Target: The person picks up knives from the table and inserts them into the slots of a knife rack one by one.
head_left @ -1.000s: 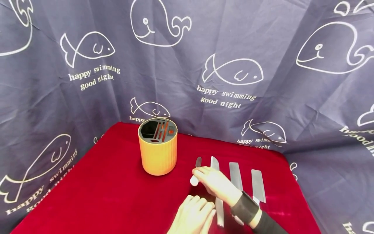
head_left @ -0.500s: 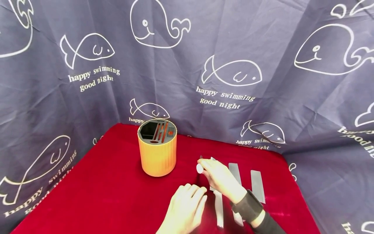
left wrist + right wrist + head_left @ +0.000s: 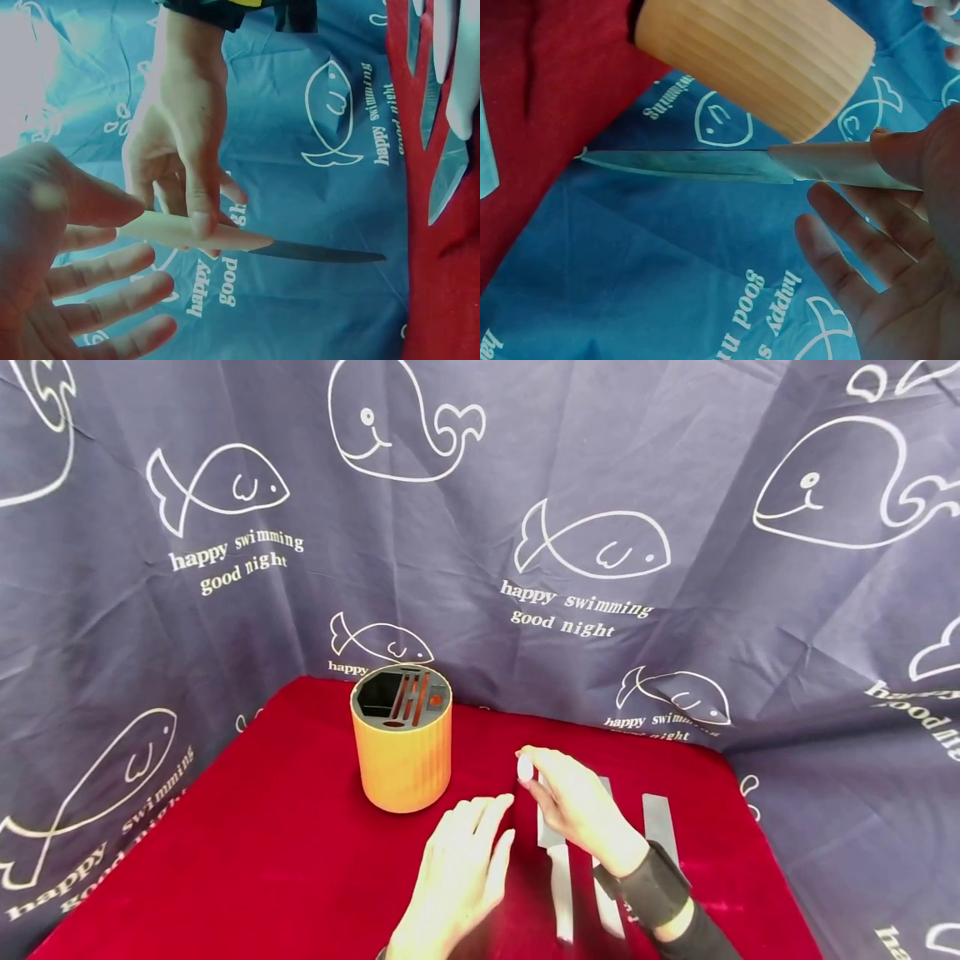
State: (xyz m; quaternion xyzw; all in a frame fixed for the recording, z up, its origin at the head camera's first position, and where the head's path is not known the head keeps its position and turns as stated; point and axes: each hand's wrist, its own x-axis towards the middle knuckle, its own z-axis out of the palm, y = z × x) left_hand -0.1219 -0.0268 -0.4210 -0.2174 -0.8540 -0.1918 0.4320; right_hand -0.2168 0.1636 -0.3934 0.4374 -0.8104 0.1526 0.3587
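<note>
My right hand (image 3: 581,802) pinches the white handle of a small kitchen knife (image 3: 195,229) between thumb and fingers. Its narrow, pointed blade (image 3: 682,165) shows in both wrist views. From the head, just the white handle end (image 3: 525,767) shows; the blade is hidden behind it. My left hand (image 3: 457,864) is beside it with fingers spread and relaxed. In the left wrist view, the left thumb (image 3: 105,201) overlaps the handle's end. Under and beside my right forearm lie other white-handled knives, including the nearest knife (image 3: 561,893), partly covered by that hand.
A yellow ribbed knife holder (image 3: 402,768) with a dark slotted top stands left of the hands. A broad blade (image 3: 660,822) lies right of my right wrist, on the red cloth (image 3: 247,860). A blue curtain with white fish drawings (image 3: 450,552) hangs behind.
My right hand has lifted the small knife off the cloth and tilted its handle end toward the head camera. My left hand has moved up and forward, closer to it, its fingers spreading.
</note>
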